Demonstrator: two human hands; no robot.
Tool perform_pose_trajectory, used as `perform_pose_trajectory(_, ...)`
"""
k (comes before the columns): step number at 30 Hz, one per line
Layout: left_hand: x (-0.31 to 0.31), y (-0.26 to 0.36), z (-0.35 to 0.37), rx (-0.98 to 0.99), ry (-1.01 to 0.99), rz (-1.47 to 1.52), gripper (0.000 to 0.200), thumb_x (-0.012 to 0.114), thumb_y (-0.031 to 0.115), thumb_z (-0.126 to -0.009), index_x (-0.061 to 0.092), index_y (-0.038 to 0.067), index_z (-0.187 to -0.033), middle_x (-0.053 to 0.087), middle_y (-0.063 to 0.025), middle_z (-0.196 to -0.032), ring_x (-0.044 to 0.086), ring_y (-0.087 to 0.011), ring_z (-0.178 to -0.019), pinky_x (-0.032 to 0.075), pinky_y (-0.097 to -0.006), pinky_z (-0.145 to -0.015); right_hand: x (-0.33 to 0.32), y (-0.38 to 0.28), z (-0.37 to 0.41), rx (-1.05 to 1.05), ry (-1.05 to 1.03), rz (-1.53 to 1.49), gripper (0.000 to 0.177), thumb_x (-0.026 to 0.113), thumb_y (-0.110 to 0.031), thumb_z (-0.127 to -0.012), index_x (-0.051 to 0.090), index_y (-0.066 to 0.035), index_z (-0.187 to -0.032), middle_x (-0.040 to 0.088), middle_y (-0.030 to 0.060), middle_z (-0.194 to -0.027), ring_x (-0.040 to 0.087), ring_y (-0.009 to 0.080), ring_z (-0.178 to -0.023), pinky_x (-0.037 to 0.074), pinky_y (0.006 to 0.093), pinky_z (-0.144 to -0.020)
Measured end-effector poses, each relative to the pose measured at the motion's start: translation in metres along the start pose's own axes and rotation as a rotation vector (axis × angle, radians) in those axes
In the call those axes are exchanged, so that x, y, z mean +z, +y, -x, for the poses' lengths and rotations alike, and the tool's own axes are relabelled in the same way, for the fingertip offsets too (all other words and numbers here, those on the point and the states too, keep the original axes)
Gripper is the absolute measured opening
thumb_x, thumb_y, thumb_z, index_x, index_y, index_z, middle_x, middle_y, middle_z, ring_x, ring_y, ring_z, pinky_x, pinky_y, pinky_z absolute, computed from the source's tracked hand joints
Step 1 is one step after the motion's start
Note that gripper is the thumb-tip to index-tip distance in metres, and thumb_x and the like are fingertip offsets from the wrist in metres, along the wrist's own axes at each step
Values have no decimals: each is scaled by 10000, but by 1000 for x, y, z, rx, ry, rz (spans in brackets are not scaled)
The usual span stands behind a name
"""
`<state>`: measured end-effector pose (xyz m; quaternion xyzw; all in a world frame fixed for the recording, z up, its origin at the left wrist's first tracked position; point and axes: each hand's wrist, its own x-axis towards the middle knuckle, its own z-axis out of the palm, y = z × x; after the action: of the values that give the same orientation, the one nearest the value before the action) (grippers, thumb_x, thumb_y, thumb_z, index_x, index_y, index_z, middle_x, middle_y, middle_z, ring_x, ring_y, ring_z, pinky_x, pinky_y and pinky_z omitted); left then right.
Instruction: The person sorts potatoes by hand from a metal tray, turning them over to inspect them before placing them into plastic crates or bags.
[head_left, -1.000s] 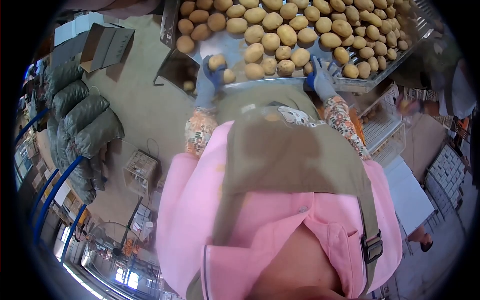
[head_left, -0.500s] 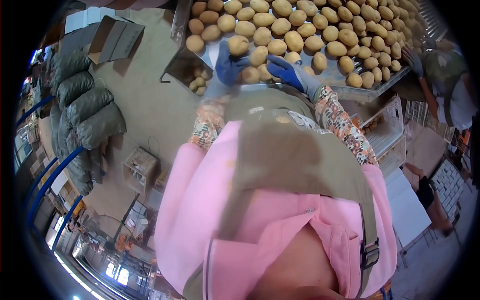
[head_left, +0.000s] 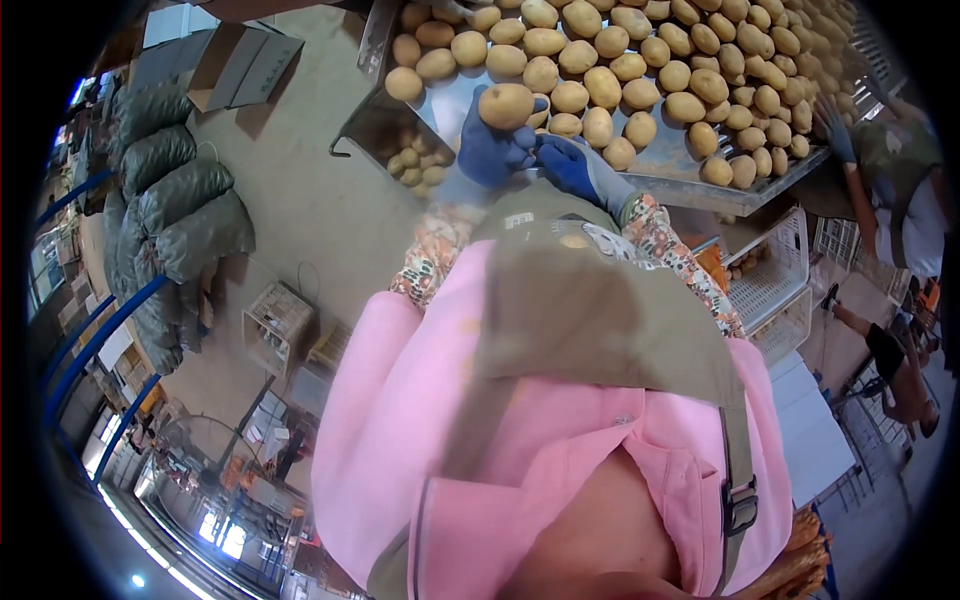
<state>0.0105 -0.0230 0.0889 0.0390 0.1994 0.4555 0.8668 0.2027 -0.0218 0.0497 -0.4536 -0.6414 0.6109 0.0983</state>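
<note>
Yellow-tan oval potato, dull blue glove on left hand, brighter blue glove on right hand, pink cotton shirt, olive-brown apron, orange floral-print sleeve, grey-green sacks, white plastic crate

A grey concrete floor runs beneath the metal bench. Dark green sacks are stacked at the left beside blue rails, with open cardboard boxes near them. White plastic crates stand by the bench's right end.
</note>
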Motion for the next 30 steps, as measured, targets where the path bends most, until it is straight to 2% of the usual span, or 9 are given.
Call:
perform_pose_trajectory(3, 3, -12, -5, 161, 278, -401, 300, 473, 227, -965, 490, -1, -1159, 584, -89, -729, 490, -123, -532, 441, -227, -506, 1, 6, 5, -102, 87, 8, 407, 455, -276, -939, 519, -25, -1252, 605, 194, -1175, 586, 310, -1086, 453, 352, -927)
perform_pose_trajectory(7, -15, -8, -10, 97, 350, -466, 726, 300, 619, -944, 534, -23, -1192, 632, -132, -827, 530, -152, -511, 468, -286, -509, -20, 25, 11, -483, 265, 504, 423, 474, -278, -950, 491, -30, -1292, 534, 159, -1271, 540, 224, -1124, 434, 320, -941)
perform_pose_trajectory(9, -40, 2, -5, -90, 317, -229, 722, 309, 626, -939, 551, -14, -1171, 649, -164, -921, 567, -165, -546, 504, -297, -545, -43, 37, 20, -213, 368, 135, 439, 501, -251, -951, 459, -29, -1327, 539, 122, -1223, 530, 189, -1095, 435, 313, -936)
perform_pose_trajectory(11, -100, -2, -3, 129, 408, -652, 678, 368, 585, -944, 555, -23, -1178, 635, -171, -1015, 622, -208, -707, 530, -326, -650, -74, 57, 31, 75, 513, -58, 492, 537, -266, -937, 434, -35, -1360, 569, 112, -1185, 549, 193, -1054, 440, 316, -928)
perform_pose_trajectory(15, -129, 18, 15, 595, 596, -1422, 598, 478, 485, -943, 534, -40, -1224, 608, -167, -1126, 614, -269, -1012, 503, -356, -858, -100, 80, 70, 278, 499, 581, 604, 597, -346, -890, 420, -21, -1367, 586, 172, -1198, 573, 254, -1072, 441, 369, -940)
perform_pose_trajectory(18, -114, 25, 24, 556, 779, -1625, 538, 555, 401, -921, 522, -13, -1264, 558, -193, -1229, 535, -315, -1163, 425, -381, -975, -85, 76, 71, 71, 545, 777, 691, 639, -392, -866, 395, -8, -1386, 581, 166, -1170, 556, 283, -1083, 433, 347, -956)
perform_pose_trajectory(20, -103, 18, 23, 686, 735, -2027, 451, 612, 283, -878, 540, 96, -1282, 529, -218, -1249, 518, -375, -1145, 426, -438, -941, -67, 55, 50, 310, 184, 48, 875, 670, -429, -824, 255, 24, -1447, 520, 244, -1256, 506, 316, -1183, 401, 342, -999)
perform_pose_trajectory(27, -87, -8, 18, 549, 839, -2062, 562, 566, 459, -873, 501, 159, -1344, 422, -183, -1402, 387, -386, -1286, 305, -487, -1060, 4, 22, 0, 417, -14, 275, 887, 621, -382, -883, 106, 68, -1449, 438, 256, -1343, 459, 273, -1229, 404, 362, -1001)
perform_pose_trajectory(30, -102, -8, 25, 477, 829, -1948, 606, 552, 484, -872, 482, 124, -1355, 379, -179, -1441, 344, -370, -1323, 265, -498, -1082, 28, -13, -17, 267, -327, -745, 643, 547, -277, -951, 226, -14, -1443, 487, 140, -1337, 479, 228, -1216, 388, 357, -1019)
